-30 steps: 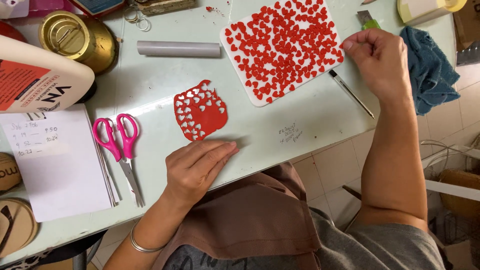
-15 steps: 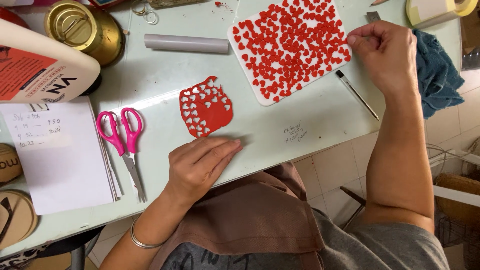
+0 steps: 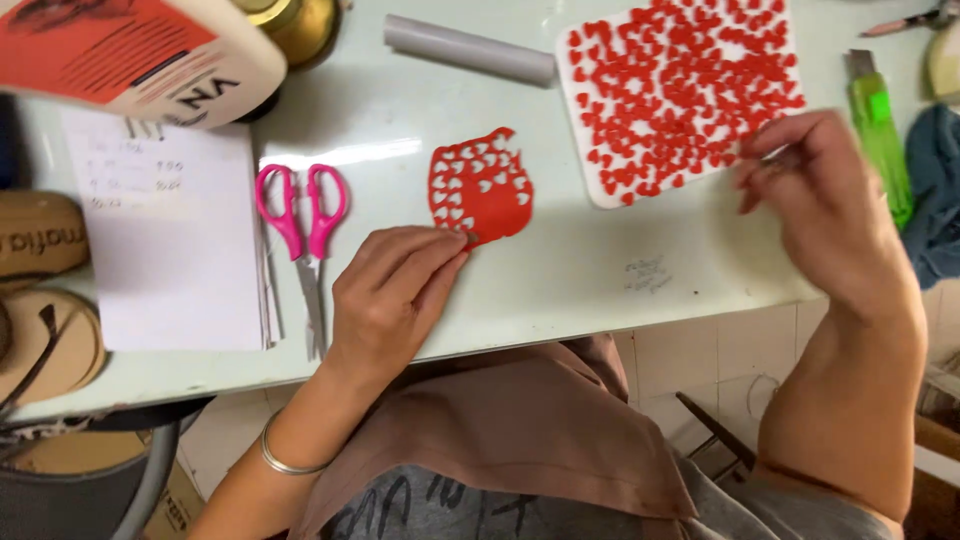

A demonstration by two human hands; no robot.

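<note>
Paper point(image 3: 481, 190), punched and flimsy, tears easily; my flat open left hand point(image 3: 395, 295) touches its six-o'clock edge; right hand point(image 3: 820, 215) pinches, contents unclear.

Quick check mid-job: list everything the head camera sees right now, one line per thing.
punched sheet: 1, red with heart-shaped holes, table centre, left fingertips at its lower edge
white board: 1, covered in small red hearts, upper right
scissors: 1, pink handles, left of punched sheet
grey tube: 1, top centre
paper stack: 1, white, left
utility knife: 1, green, far right
blue cloth: 1, right edge
gold tin: 1, top left
bottle: 1, white with red label, top left
left hand: flat on table
right hand: over board edge, blurred
</note>
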